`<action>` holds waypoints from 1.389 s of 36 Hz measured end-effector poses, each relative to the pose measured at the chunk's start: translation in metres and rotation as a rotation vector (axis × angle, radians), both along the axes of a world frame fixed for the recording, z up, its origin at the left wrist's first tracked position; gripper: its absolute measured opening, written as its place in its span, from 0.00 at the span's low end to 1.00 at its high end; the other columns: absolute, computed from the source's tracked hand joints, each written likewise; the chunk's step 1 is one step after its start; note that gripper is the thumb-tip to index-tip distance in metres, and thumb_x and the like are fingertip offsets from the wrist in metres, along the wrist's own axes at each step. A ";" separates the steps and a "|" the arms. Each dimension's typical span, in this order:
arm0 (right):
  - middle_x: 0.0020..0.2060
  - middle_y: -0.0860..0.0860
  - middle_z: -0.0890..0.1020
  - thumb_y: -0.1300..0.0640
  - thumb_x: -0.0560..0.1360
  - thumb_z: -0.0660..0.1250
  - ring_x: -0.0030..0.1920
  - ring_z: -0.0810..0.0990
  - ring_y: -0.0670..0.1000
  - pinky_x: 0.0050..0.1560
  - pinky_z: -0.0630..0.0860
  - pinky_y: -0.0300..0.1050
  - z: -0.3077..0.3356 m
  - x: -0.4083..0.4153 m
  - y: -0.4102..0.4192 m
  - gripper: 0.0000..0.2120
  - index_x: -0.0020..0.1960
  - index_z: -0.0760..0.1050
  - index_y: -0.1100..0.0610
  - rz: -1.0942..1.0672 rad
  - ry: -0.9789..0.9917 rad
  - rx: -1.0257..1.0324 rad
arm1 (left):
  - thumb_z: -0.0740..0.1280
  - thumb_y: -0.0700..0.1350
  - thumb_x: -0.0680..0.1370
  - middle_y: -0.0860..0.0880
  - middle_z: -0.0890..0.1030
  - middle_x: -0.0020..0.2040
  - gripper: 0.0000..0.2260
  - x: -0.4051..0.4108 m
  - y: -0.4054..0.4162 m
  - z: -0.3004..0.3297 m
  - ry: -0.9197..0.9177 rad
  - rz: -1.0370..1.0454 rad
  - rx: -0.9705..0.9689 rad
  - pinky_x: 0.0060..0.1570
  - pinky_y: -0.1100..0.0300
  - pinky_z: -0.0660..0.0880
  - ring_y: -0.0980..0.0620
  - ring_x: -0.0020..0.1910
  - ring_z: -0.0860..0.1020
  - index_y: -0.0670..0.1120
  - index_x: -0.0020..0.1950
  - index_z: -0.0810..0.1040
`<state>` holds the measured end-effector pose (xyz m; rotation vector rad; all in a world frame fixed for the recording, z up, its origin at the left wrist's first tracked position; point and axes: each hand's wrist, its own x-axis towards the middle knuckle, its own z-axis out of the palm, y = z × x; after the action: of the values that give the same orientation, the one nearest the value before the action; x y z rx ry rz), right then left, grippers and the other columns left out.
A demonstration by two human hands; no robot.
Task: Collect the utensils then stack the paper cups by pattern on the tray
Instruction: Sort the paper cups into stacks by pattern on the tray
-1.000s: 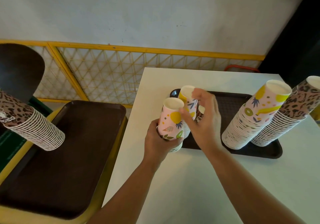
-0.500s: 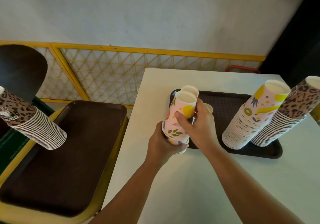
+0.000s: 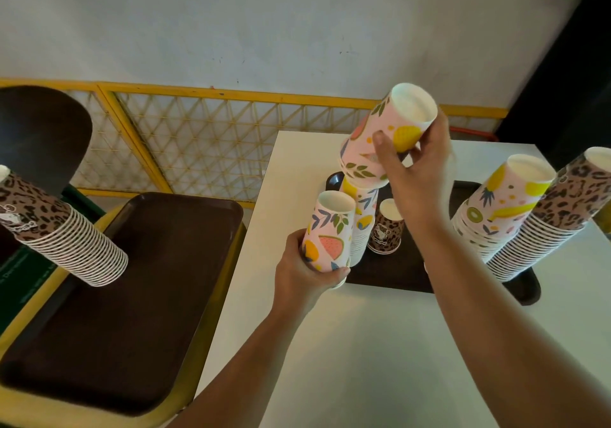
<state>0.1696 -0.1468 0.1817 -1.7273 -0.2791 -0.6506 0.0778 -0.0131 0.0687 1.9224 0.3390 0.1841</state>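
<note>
Nearest, the white table (image 3: pixel 380 345) is bare along its near part, leaving open room in front of the dark tray (image 3: pixel 406 275) that sits across the table's middle toward its far edge. At the tray's near left corner the left hand (image 3: pixel 305 275) is wrapped around the base of a fruit-print cup (image 3: pixel 329 229), pink with a watermelon slice and leaves, held upside down. Just behind it, on the tray's left end, stands a short stack of fruit-print cups (image 3: pixel 362 226), and beside that a small leopard-print cup (image 3: pixel 385 229) with a pale emblem whose lettering is too small to read.

Above these the right hand (image 3: pixel 416 166) is lifted clear of the tray, thumb and fingers pinching a tilted fruit-print cup (image 3: pixel 386 136) by its side.

On the tray's right end lean 2 tall stacks, touching: a fruit-print stack (image 3: pixel 496 209) and a leopard-print stack (image 3: pixel 555 219) that overhangs the tray's right edge.

Left of the table, across a narrow gap, a second brown tray (image 3: pixel 132 295) lies on a yellow-edged surface, carrying another leopard-print stack (image 3: pixel 62 236) at its left side; the emblem on it cannot be read.

Beyond, a yellow lattice rail (image 3: pixel 205 136) runs along the white wall.
</note>
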 end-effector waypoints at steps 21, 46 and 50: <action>0.57 0.47 0.75 0.39 0.67 0.65 0.55 0.72 0.39 0.50 0.68 0.23 -0.047 -0.038 0.012 0.31 0.64 0.68 0.56 0.068 0.059 -0.254 | 0.81 0.43 0.61 0.59 0.76 0.48 0.33 0.003 -0.004 0.018 -0.056 0.047 -0.029 0.38 0.78 0.71 0.58 0.46 0.76 0.48 0.62 0.70; 0.46 0.39 0.77 0.45 0.68 0.66 0.45 0.78 0.32 0.40 0.73 0.26 -0.005 -0.031 0.014 0.29 0.62 0.67 0.59 0.089 0.028 -0.060 | 0.82 0.43 0.58 0.61 0.79 0.49 0.35 -0.003 -0.002 -0.002 -0.075 -0.032 -0.031 0.39 0.76 0.72 0.69 0.46 0.77 0.50 0.60 0.70; 0.53 0.50 0.78 0.49 0.70 0.68 0.52 0.79 0.42 0.48 0.77 0.36 0.015 -0.017 0.008 0.30 0.64 0.64 0.65 0.034 -0.039 0.062 | 0.82 0.43 0.59 0.59 0.80 0.49 0.33 -0.004 0.001 -0.004 -0.064 -0.004 -0.039 0.39 0.74 0.74 0.63 0.47 0.79 0.49 0.59 0.71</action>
<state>0.1529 -0.1386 0.1968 -1.6485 -0.3119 -0.6626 0.0739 -0.0122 0.0644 1.8746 0.2939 0.2351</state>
